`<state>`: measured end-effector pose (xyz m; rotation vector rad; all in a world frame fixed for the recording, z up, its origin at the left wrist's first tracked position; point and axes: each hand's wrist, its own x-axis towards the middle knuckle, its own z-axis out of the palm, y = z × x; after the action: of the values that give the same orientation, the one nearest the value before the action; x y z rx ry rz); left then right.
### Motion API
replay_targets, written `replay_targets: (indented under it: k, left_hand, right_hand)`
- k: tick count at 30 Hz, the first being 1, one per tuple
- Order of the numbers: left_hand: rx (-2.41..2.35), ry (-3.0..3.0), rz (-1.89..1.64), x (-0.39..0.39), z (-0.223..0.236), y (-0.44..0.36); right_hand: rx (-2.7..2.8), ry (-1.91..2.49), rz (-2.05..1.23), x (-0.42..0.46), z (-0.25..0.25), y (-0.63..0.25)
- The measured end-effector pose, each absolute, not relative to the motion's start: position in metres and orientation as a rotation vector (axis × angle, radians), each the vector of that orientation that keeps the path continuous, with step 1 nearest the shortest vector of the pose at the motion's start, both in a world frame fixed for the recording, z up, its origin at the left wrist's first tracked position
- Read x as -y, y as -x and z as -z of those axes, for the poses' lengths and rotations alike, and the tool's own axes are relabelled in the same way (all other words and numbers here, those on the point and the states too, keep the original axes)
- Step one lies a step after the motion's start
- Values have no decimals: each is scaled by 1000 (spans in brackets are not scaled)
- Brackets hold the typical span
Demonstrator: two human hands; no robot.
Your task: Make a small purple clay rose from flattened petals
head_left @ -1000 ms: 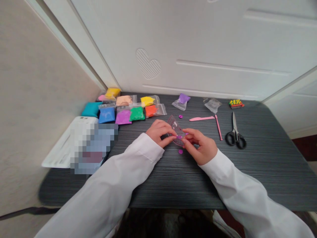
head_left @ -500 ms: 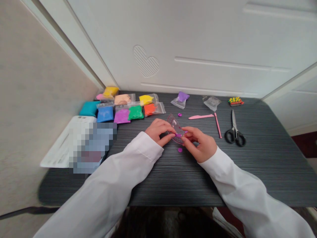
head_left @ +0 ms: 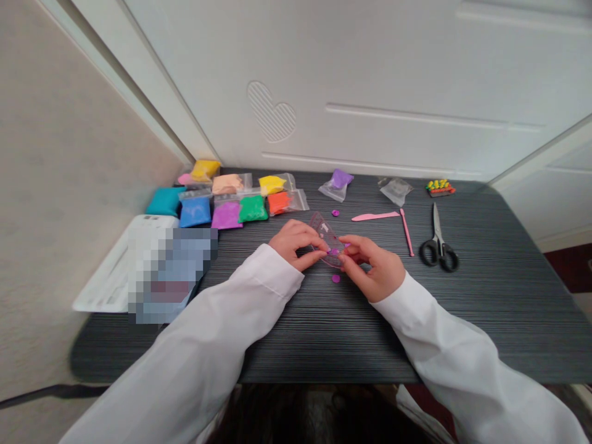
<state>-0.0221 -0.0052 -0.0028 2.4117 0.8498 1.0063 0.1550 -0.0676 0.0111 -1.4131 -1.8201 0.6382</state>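
Note:
My left hand (head_left: 296, 242) and my right hand (head_left: 372, 266) meet at the middle of the dark table (head_left: 324, 333). Both pinch a clear pink plastic piece (head_left: 324, 237) that has a bit of purple clay on it where the fingertips meet. A small purple clay ball (head_left: 335, 278) lies on the table just below the hands. Another purple bit (head_left: 335, 213) lies behind them. Both arms are in white sleeves.
Several bags of coloured clay (head_left: 231, 200) lie at the back left, a purple clay bag (head_left: 338, 183) and an empty clear bag (head_left: 395, 190) further right. Pink modelling tools (head_left: 377, 216), black scissors (head_left: 438, 243) and a small coloured item (head_left: 439, 187) sit right. A white box (head_left: 111, 277) rests left.
The hands stay together on the plastic piece; only the view has shifted slightly, so everything sits a little higher in the frame.

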Motion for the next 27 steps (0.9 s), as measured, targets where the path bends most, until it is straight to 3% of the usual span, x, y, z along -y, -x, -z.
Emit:
replay_targets:
  k: [12, 18, 23, 27]
  left_hand:
    - [-805, -2337, -951, 3, 5, 22]
    - [-945, -2226, -954, 5, 13, 21]
    - [-1008, -2224, -1191, 12, 7, 19]
    - [-917, -2495, -1490, 29, -24, 19]
  right_hand:
    - [1591, 1463, -684, 49, -9, -187]
    - [1573, 1791, -552, 34, -11, -227]
    - [1711, 2089, -434, 31, -8, -232]
    - [1715, 2173, -354, 30, -5, -233]
